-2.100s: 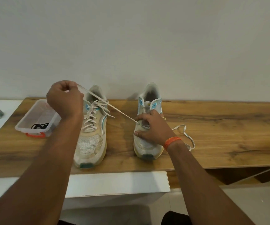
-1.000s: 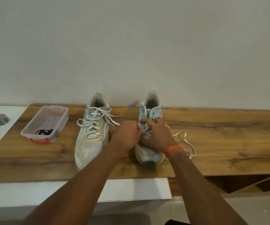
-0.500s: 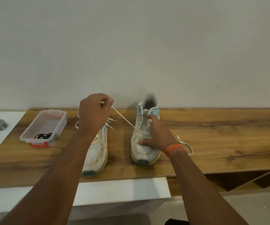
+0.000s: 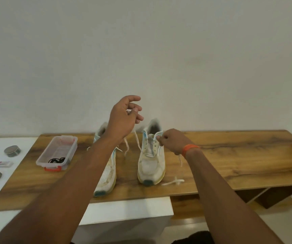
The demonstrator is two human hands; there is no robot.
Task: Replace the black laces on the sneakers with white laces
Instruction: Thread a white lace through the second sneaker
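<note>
The person's left hand (image 4: 124,118) is hovering above the two sneakers with its fingers loosely spread, a strand of the white lace (image 4: 138,141) hanging down from it to the lower eyelets of the right sneaker (image 4: 151,161), though whether the thumb is pinching that strand cannot be told. The right hand (image 4: 172,141) is pinching the lace at that sneaker's upper eyelets, the other end trailing on the wooden board (image 4: 229,161). The left sneaker (image 4: 108,175) is standing just beside it, and the black laces (image 4: 57,160) are lying in the clear plastic box (image 4: 57,152) to the left.
</note>
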